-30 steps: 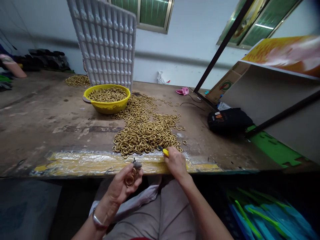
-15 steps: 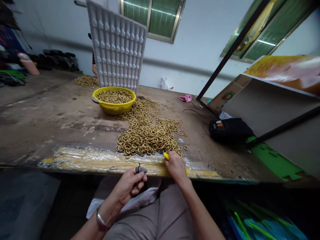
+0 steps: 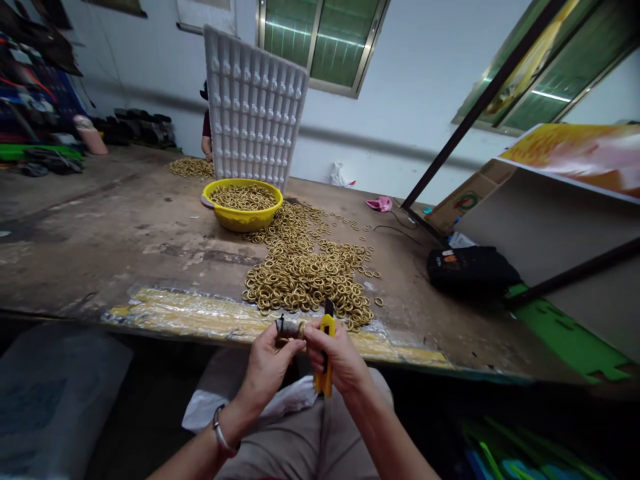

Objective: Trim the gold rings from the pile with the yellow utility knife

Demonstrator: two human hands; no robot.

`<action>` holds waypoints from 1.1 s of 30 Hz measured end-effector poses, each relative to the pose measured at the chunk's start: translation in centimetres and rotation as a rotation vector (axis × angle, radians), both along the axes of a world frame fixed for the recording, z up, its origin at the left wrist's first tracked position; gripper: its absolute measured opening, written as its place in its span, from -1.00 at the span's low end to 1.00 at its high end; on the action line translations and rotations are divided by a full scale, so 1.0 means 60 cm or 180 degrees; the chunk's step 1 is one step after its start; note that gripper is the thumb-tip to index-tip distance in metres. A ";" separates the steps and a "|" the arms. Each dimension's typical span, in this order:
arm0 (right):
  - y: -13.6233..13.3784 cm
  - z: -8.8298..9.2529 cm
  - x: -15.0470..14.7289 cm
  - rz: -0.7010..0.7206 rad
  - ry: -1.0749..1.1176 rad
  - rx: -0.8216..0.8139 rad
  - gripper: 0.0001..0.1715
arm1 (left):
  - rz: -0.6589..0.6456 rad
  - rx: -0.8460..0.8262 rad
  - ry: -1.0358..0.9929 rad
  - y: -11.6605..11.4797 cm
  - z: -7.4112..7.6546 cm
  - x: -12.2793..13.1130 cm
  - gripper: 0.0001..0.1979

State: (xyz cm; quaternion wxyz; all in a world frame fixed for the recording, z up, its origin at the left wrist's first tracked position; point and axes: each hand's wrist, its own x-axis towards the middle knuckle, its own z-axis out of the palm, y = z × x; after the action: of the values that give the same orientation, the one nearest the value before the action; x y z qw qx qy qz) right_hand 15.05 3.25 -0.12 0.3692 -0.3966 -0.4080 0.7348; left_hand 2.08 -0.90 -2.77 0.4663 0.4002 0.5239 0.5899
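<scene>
My right hand (image 3: pixel 335 353) grips a yellow utility knife (image 3: pixel 327 360), its dark blade pointing up and away from me. Its thumb and fingertips also meet a gold-coloured ring (image 3: pixel 301 329), at the tip of a left finger covered by a grey finger wrap (image 3: pixel 289 327) with a black tie. My left hand (image 3: pixel 267 367) is closed, thumb bent in, with gold colour showing between its fingers; how many rings it holds is hidden. Just beyond both hands, a heap of gold-coloured rings (image 3: pixel 305 280) is spread over the wooden table (image 3: pixel 150 220).
A yellow basin (image 3: pixel 245 217) full of rings stands behind the heap, before an upright grey moulded tray (image 3: pixel 255 113). Clear film and yellow tape (image 3: pixel 195 317) cover the table's front edge. At right are a black bag (image 3: pixel 473 270) and a dark metal frame (image 3: pixel 475 113). Another person's arm (image 3: pixel 207 143) shows behind the tray.
My right hand has come left from the heap's edge to meet my left hand, turning the knife upright. The left hand has risen slightly. The whole view has shifted a little.
</scene>
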 end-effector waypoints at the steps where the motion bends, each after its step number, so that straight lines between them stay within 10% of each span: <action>1: -0.002 0.001 -0.002 0.0013 -0.0036 0.0043 -0.54 | 0.0003 0.0016 -0.0020 -0.001 0.003 -0.002 -0.84; 13: -0.019 0.008 0.003 -0.0519 -0.1665 0.1907 -0.69 | -0.0595 -0.0458 -0.0988 -0.009 0.016 -0.014 -0.65; 23: -0.023 0.007 0.011 -0.0126 -0.1799 0.2397 -0.72 | -0.1321 -0.0729 -0.1726 -0.007 0.019 -0.023 -0.66; 33: -0.041 -0.007 0.013 0.0280 -0.3731 0.3041 -0.44 | -0.0847 -0.0634 -0.1226 -0.014 0.019 -0.014 -0.58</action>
State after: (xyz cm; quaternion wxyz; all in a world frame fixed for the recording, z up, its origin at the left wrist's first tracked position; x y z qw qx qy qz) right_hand 15.80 0.79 -0.56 0.1939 -0.5026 -0.8269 0.1611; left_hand 1.27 -1.73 -1.64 0.6681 0.2979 0.4237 0.5341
